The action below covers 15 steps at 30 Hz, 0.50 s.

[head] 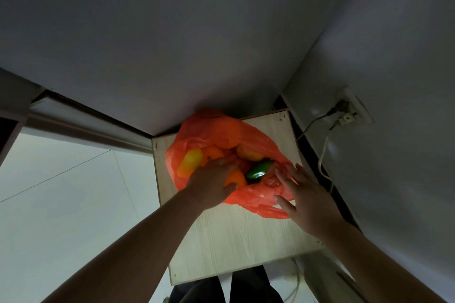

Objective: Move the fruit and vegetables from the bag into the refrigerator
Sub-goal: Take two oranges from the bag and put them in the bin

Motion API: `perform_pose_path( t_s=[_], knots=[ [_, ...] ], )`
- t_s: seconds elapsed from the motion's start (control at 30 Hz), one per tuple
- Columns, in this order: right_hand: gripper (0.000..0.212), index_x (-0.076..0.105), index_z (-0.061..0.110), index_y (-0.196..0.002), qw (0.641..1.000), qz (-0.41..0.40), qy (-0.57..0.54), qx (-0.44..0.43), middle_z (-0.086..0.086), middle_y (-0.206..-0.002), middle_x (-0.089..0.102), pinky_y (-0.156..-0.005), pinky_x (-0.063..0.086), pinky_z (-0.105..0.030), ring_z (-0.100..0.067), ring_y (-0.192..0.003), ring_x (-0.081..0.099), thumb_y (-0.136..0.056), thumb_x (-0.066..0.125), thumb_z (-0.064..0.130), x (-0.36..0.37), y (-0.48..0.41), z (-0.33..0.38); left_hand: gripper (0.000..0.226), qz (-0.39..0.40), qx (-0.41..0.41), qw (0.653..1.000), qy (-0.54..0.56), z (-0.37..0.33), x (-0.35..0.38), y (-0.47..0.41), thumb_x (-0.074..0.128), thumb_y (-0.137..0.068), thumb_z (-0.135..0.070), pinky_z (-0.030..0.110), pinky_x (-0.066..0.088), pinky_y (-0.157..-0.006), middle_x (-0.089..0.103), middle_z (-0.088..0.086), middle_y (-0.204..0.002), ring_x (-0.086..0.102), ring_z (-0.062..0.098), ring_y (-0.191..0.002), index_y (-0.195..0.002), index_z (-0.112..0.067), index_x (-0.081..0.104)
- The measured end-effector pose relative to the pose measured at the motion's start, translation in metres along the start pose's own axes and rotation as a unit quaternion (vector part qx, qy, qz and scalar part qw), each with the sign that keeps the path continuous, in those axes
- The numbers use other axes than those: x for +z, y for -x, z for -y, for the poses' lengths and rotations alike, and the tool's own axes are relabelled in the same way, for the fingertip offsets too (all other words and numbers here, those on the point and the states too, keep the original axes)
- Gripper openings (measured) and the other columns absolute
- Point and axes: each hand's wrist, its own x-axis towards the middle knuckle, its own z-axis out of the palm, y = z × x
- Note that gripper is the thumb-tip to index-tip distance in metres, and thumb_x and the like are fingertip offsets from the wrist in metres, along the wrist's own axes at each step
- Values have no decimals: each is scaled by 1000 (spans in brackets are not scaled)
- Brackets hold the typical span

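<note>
**Bag**: thin orange plastic carrier. It sits on the far half of the table, its back against the wall. Its long axis runs from far-left to near-right and its mouth gapes upward. One handle loop trails off the near-right end onto the wood.

**Contents, all inside the bag:**
- Green pepper: glossy, at the centre of the opening. It lies on its side, long axis from near-left to far-right.
- Yellow fruit: oblong, against the left wall of the bag, tilted on the same diagonal.
- Orange fruit: round, near the front edge.
- More orange and yellow pieces are heaped at the back, partly veiled by plastic; I cannot tell what kinds they are.

**Left hand**: reaches into the bag's mouth, palm down. The fingers stretch over the produce and the thumb tucks below the orange fruit. Whether it actually grips that fruit cannot be told.

**Right hand**: spread wide, fingers straight and apart. The fingertips rest on the bag's right-hand edge and it holds nothing.

**Table**: pale wood-grain top, set into the room's corner.

**Wall socket**: on the right wall, with plugs in it and a white cable hanging down.
</note>
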Motion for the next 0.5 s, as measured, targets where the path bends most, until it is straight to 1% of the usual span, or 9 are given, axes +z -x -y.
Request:
perform_pose_path(
  t_s=[0.07,0.17,0.23,0.3,0.43,0.5],
  knots=[
    [63,44,23,-137,1000,-20,-10,-5,-10,-136,51,-87,50,-47,-34,-124,49,-85,34,55,-7,-2,6,53,-23,11,999,21,-2,-7,4,52,-90,-36,30,33,-103,37,-1,-144,36,19,-130,-140,-27,35],
    [56,52,19,-130,996,-62,-51,-28,-11,-129,57,-91,47,-42,-30,-120,53,-88,36,53,-23,-10,24,46,-89,32,995,44,0,-23,16,56,-87,-31,34,41,-99,45,-4,-137,40,16,-126,-132,-27,45],
    [52,54,17,-126,992,-86,-72,-54,-9,-126,59,-93,48,-41,-27,-117,56,-89,38,51,-35,-18,39,43,-137,39,989,44,7,-36,26,53,-85,-32,35,46,-93,48,-5,-132,43,14,-123,-128,-27,49],
    [49,57,18,-122,989,-105,-80,-69,-6,-124,60,-93,49,-40,-24,-114,58,-89,39,50,-44,-29,53,42,-172,41,984,31,15,-48,35,46,-83,-36,33,49,-88,50,-7,-129,46,13,-119,-124,-28,52],
    [41,60,18,-117,979,-147,-114,-84,-6,-119,63,-92,50,-40,-24,-111,58,-90,44,44,-55,-51,79,45,-205,39,978,15,34,-68,46,38,-81,-41,25,43,-86,55,-6,-124,50,11,-113,-121,-28,54],
    [40,60,18,-118,977,-146,-123,-94,-6,-121,62,-92,51,-39,-24,-113,57,-90,44,42,-59,-60,86,40,-194,58,979,6,38,-75,47,38,-81,-39,27,46,-82,61,-4,-117,56,15,-107,-117,-32,55]
  ],
)
